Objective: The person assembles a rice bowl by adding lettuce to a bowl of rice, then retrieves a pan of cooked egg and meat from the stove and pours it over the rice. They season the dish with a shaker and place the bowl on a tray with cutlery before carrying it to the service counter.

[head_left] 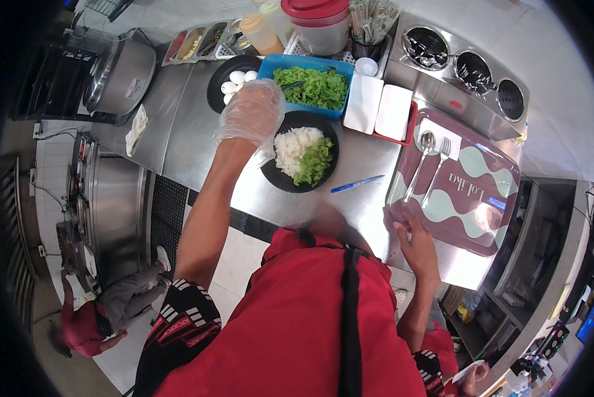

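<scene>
My left hand [252,111], in a clear plastic glove, hovers over the left rim of a black bowl [278,180] that holds white rice [294,143] and chopped green lettuce [314,163]; its fingers look loosely curled and I cannot tell whether they hold anything. Just beyond it are a black bowl of white eggs [234,81] and a blue tub of lettuce [315,87]. My right hand [413,237], bare, rests on the near edge of a maroon and pale green tray [466,198], with a spoon [421,159] and fork [439,167] lying on it.
A blue pen [357,184] lies on the steel counter between bowl and tray. White napkins [379,108] sit in a red holder. At the back stand a red-lidded container [319,21], squeeze bottles [260,33], topping trays [198,41] and a rice cooker [120,77]. Another person [95,317] crouches on the floor at lower left.
</scene>
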